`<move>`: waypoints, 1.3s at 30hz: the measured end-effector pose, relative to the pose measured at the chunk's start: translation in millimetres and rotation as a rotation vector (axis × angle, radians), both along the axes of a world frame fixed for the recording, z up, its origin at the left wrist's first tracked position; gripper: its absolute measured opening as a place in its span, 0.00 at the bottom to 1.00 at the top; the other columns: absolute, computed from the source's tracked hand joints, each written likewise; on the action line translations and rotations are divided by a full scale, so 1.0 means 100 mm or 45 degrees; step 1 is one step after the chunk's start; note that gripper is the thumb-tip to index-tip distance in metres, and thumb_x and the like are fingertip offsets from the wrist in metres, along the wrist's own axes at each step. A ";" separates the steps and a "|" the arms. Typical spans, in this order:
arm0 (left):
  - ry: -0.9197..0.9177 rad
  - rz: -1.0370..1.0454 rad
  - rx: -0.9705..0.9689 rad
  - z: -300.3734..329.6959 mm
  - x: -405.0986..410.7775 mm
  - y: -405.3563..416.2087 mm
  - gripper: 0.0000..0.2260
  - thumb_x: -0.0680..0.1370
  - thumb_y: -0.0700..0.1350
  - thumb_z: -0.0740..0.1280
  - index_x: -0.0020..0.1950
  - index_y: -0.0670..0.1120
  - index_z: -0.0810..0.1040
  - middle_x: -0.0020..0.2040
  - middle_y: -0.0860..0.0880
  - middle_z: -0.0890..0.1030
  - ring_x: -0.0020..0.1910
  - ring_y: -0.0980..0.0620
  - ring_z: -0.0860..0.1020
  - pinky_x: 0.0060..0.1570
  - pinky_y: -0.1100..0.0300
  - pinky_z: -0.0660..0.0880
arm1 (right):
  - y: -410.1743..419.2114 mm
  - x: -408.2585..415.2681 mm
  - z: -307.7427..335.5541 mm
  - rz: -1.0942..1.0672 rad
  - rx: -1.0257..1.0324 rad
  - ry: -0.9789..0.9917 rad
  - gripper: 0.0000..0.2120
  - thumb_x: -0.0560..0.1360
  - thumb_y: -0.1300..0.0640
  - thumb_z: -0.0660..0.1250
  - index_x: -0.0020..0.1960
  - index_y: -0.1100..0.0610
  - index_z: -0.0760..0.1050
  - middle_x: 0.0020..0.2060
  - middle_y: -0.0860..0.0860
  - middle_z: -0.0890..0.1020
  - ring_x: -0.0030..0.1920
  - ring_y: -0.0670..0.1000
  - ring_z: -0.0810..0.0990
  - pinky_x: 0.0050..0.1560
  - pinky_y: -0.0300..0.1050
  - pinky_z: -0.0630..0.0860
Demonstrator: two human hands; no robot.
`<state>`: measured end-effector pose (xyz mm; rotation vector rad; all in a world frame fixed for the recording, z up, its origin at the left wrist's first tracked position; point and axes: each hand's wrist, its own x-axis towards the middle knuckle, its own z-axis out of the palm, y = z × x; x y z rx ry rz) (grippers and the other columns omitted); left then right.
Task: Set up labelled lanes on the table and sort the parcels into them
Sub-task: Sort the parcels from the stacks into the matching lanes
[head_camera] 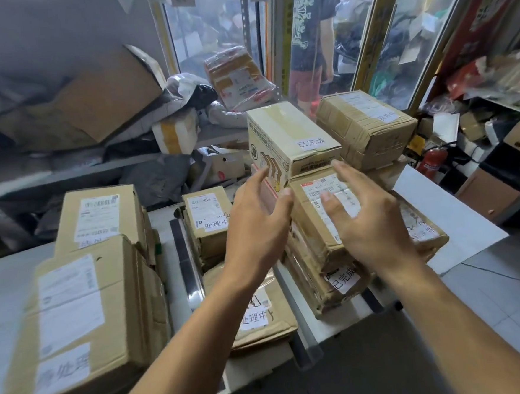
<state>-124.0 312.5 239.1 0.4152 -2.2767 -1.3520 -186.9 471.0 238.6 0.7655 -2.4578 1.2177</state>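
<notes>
Both the left hand [256, 224] and right hand [366, 217] hover with fingers spread, grasping nothing, over a stacked parcel [322, 223], among roughly nine boxes on the table [457, 213].

On the table [450, 214], 9 cardboard parcels show: 2 on the left, a near one [77, 326] and a far one [100, 214]; 2 in the middle, one upright [206, 222] and one flat [261, 316]; 5 stacked at the right, among them a pale printed box [288, 136] and a brown taped box [367, 124]. 2 hands, left [254, 225] and right [368, 220]. 1 red fire extinguisher [431, 161]. 1 person [312, 39] behind the glass.
</notes>
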 end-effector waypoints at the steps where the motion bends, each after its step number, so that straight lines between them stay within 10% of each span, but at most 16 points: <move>1: 0.023 0.014 -0.025 0.07 0.08 -0.08 0.22 0.80 0.54 0.65 0.74 0.53 0.69 0.69 0.55 0.74 0.65 0.59 0.71 0.64 0.59 0.69 | -0.12 0.06 0.05 0.055 -0.033 0.006 0.24 0.80 0.50 0.65 0.74 0.57 0.70 0.68 0.53 0.77 0.68 0.46 0.73 0.65 0.29 0.66; 6: 0.078 0.097 -0.121 0.33 0.70 -0.73 0.12 0.80 0.53 0.65 0.64 0.58 0.75 0.53 0.63 0.79 0.55 0.69 0.76 0.51 0.70 0.73 | -0.84 0.46 0.26 0.364 -0.161 -0.068 0.26 0.78 0.47 0.64 0.74 0.54 0.70 0.67 0.49 0.78 0.66 0.42 0.75 0.65 0.32 0.71; 17: 0.079 0.566 -0.155 0.39 2.46 -2.28 0.18 0.74 0.63 0.62 0.62 0.60 0.75 0.51 0.65 0.80 0.52 0.67 0.79 0.44 0.79 0.72 | -2.68 1.79 0.42 0.943 0.024 -0.138 0.26 0.79 0.42 0.63 0.75 0.42 0.63 0.66 0.37 0.74 0.59 0.34 0.74 0.58 0.40 0.76; 21: 0.043 0.661 -0.116 0.18 3.05 -3.01 0.14 0.79 0.53 0.65 0.65 0.57 0.76 0.54 0.61 0.80 0.54 0.66 0.78 0.45 0.75 0.74 | -3.49 2.46 0.28 0.936 0.024 -0.130 0.27 0.78 0.39 0.63 0.75 0.40 0.62 0.62 0.31 0.71 0.54 0.22 0.68 0.48 0.26 0.68; 26: -0.023 0.797 -0.066 -0.07 3.88 -4.05 0.15 0.78 0.53 0.66 0.65 0.55 0.77 0.56 0.57 0.81 0.54 0.61 0.79 0.52 0.61 0.78 | -4.60 3.32 0.05 0.937 0.036 -0.249 0.26 0.77 0.36 0.60 0.73 0.37 0.62 0.57 0.29 0.71 0.57 0.28 0.71 0.49 0.25 0.69; 39: -0.273 1.300 0.313 -1.09 5.87 -5.92 0.09 0.78 0.47 0.69 0.59 0.53 0.80 0.50 0.59 0.82 0.49 0.66 0.79 0.51 0.62 0.76 | -6.73 4.77 -1.17 1.141 0.538 -0.935 0.23 0.81 0.45 0.63 0.75 0.46 0.67 0.60 0.42 0.77 0.49 0.35 0.76 0.43 0.29 0.72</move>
